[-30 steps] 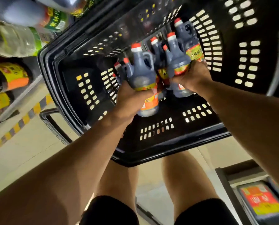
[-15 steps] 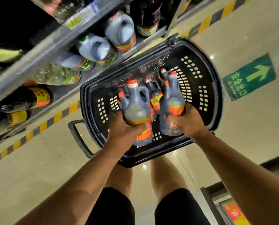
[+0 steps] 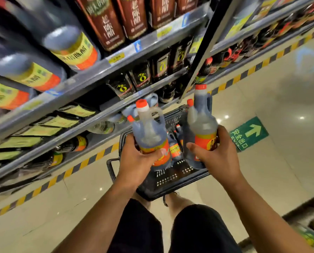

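Two jugs held over a basket in a shop aisle. The left hand [image 3: 134, 159] curls its fingers [image 3: 158, 154] round the labelled lower body of the left jug [image 3: 149, 132]. The right hand [image 3: 220, 154] wraps the right jug [image 3: 202, 123] likewise, thumb across the front. Both jugs are upright, near each other but apart, above the basket [image 3: 170, 181] that stands on the floor [image 3: 262, 170] before the shelf [image 3: 97, 73]. Each jug is translucent grey plastic, round-bodied, with a moulded loop handle at the shoulder, a narrow neck, a red screw cap and a glossy orange label; dark liquid fills it nearly to the shoulder. Likely risks: neither handle is used, so a smooth, heavy, full body may slip down through the palm, most of all over the slick label. If the jugs swing together they may knock and loosen a grip. A dropped jug would strike the bottles [image 3: 174, 148] in the basket or the hard, polished floor and could split. The basket is black rigid plastic with perforated walls; the shelf edge is grey metal.
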A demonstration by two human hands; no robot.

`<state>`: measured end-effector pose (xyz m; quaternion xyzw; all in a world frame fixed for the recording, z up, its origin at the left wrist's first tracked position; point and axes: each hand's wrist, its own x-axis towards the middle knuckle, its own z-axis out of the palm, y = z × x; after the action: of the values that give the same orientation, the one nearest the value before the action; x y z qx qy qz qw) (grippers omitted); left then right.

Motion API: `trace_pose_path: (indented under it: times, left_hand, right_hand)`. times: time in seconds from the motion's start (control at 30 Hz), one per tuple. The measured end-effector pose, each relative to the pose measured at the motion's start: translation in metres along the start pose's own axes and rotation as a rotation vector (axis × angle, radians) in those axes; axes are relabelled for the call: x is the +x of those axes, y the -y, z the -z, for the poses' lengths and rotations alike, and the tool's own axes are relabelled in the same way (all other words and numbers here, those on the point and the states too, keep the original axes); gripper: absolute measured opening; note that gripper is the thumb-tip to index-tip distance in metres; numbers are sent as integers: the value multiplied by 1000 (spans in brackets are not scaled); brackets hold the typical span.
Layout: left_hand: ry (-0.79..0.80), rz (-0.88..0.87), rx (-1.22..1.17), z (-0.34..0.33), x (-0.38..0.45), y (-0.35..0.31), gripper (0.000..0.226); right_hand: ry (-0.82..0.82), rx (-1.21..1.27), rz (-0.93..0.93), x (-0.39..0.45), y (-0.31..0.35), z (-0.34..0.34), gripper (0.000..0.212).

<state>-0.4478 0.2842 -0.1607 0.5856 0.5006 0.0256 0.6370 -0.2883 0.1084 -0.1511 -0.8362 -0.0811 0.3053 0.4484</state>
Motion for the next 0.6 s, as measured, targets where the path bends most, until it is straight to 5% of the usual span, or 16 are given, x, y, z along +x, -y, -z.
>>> trace_pose_path:
  times: [0.6]
  left_hand:
    - [-145, -521, -224, 136, -165, -231, 93]
  right_hand:
    - [-46, 148, 465, -114, 274, 62, 67]
